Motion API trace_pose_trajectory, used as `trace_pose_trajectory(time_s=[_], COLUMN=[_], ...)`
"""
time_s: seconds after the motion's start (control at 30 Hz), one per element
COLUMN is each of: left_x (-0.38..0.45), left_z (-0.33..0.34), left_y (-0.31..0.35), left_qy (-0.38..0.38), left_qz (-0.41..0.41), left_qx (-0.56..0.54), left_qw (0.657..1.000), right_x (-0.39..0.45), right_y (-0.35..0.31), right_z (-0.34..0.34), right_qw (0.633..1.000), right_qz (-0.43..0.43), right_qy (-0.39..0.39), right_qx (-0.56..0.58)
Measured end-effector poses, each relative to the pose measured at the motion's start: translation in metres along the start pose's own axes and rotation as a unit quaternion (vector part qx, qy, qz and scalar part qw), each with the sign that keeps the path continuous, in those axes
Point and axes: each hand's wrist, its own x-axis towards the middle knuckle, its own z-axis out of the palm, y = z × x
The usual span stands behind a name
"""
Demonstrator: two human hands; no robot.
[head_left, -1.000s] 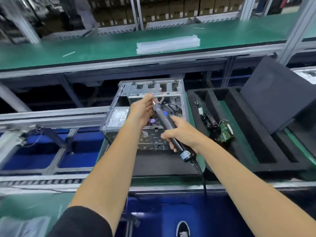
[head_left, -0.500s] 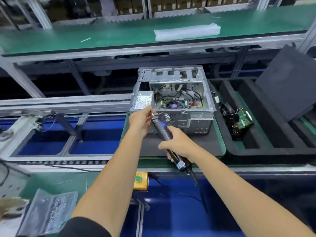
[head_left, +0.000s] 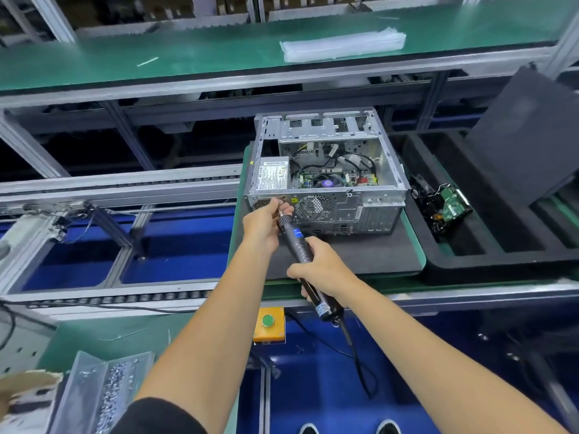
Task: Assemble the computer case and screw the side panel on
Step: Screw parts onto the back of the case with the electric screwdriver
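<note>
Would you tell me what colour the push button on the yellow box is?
Green; the push button shows clearly in the head view.

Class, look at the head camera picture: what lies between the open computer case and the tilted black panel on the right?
Between the computer case and the black panel, the head view shows a black foam tray holding a green circuit board with tangled wires.

A computer case (head_left: 329, 183) with its side open was set on a dark mat (head_left: 360, 255), which was laid on a green pallet (head_left: 415, 245) on the conveyor line (head_left: 125, 189). Just to its right, a black foam tray (head_left: 501, 255) was placed. On the green upper shelf (head_left: 188, 57), a clear plastic bundle (head_left: 343, 47) was laid.
</note>
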Motion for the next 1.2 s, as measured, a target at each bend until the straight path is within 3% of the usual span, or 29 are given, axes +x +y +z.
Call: trace_pose_trajectory(time_s=[0.23, 0.73, 1.2], left_x=[0.002, 0.015, 0.021], left_z=[0.015, 0.024, 0.017], left_y=[-0.015, -0.027, -0.028], left_qy=[0.022, 0.058, 0.028], left_qz=[0.007, 0.042, 0.005], left_qx=[-0.084, -0.069, -0.096], left_qw=[0.996, 0.995, 0.995], right_x=[0.000, 0.008, 0.017], right_y=[0.004, 0.010, 0.012], right_z=[-0.009, -0.020, -0.013], right_qw=[1.000, 1.000, 0.999], right_qz=[0.003, -0.002, 0.005], right_qy=[0.006, 0.004, -0.031], right_qx=[0.002, 0.002, 0.021])
